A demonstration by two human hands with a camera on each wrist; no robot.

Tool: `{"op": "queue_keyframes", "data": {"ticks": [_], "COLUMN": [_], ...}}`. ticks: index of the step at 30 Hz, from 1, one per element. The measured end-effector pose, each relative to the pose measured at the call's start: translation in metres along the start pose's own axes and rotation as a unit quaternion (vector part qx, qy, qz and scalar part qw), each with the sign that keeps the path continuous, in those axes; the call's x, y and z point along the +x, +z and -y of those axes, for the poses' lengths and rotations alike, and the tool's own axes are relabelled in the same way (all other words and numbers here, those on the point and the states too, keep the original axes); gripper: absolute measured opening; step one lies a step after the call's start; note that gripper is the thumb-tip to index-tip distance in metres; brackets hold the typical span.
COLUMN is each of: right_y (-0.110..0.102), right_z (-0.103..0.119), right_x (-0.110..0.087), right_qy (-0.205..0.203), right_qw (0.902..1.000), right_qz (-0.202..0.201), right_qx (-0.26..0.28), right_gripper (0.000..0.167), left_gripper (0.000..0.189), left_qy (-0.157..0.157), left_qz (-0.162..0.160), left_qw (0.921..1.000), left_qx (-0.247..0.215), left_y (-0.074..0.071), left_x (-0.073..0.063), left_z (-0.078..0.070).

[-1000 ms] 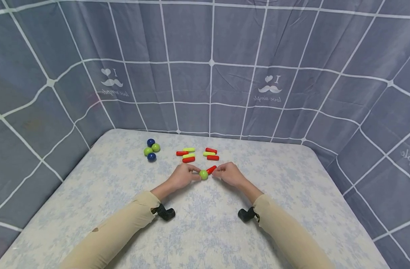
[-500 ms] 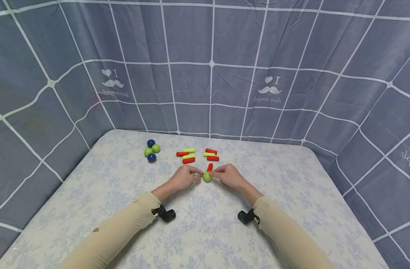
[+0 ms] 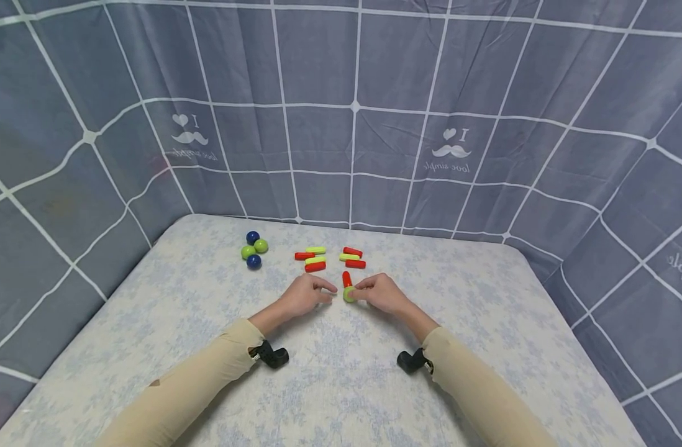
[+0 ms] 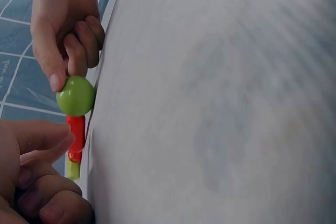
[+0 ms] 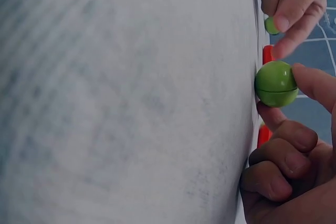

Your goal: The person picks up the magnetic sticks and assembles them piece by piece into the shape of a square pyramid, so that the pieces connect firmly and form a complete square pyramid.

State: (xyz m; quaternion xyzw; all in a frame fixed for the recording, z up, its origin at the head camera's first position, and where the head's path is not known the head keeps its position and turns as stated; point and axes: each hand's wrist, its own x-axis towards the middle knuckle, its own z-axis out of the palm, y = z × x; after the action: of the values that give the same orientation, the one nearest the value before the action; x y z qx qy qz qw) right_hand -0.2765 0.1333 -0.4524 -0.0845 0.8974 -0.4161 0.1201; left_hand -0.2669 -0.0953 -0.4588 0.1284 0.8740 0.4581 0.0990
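Note:
A glossy green ball [image 3: 348, 297] with a seam round it [image 5: 276, 92] rests on the table, close to a short red cylinder [image 3: 347, 279] that points away from me. My right hand [image 3: 383, 293] pinches the ball between thumb and index finger, its other fingers curled. To the left of the ball, my left hand [image 3: 304, 294] holds nothing; a small gap separates its thumb and index finger from the ball. In the left wrist view, the red cylinder [image 4: 76, 137] is partly behind the left fingers. Whether ball and cylinder are joined, I cannot tell.
Farther back lie several red and yellow-green cylinders in two groups, including a red one [image 3: 315, 267] and another red one [image 3: 355, 264]. At the back left, two blue balls [image 3: 254, 262] and two green balls [image 3: 248, 252] cluster together. A grey curtain [image 3: 318, 143] surrounds the patterned tablecloth [image 3: 341, 385].
The green ball has shifted slightly right, and the red cylinder has swung from slanting right to pointing away. My left fingers have let go of the ball; my right hand has taken it.

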Motion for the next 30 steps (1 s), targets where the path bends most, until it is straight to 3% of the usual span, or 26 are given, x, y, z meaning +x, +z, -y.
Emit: {"op": "queue_keyframes", "data": {"ticks": [8, 17, 30], "right_y": [-0.001, -0.002, 0.002], "right_z": [0.002, 0.005, 0.005], "right_x": [0.002, 0.004, 0.008], "right_qy": [0.013, -0.004, -0.026], "right_qw": [0.9998, 0.9996, 0.9985], "right_qz": [0.012, 0.023, 0.047], "right_qx": [0.01, 0.018, 0.005], "right_gripper": [0.037, 0.036, 0.036], "left_gripper": [0.021, 0.022, 0.021], "left_qy": [-0.014, -0.027, -0.06], "left_qz": [-0.015, -0.043, -0.054], "left_qw": [0.9997, 0.9985, 0.9967], "left_qx": [0.016, 0.022, 0.012], "left_y": [-0.022, -0.046, -0.053], "left_x": [-0.013, -0.026, -0.03], "left_z": [0.005, 0.018, 0.029]}}
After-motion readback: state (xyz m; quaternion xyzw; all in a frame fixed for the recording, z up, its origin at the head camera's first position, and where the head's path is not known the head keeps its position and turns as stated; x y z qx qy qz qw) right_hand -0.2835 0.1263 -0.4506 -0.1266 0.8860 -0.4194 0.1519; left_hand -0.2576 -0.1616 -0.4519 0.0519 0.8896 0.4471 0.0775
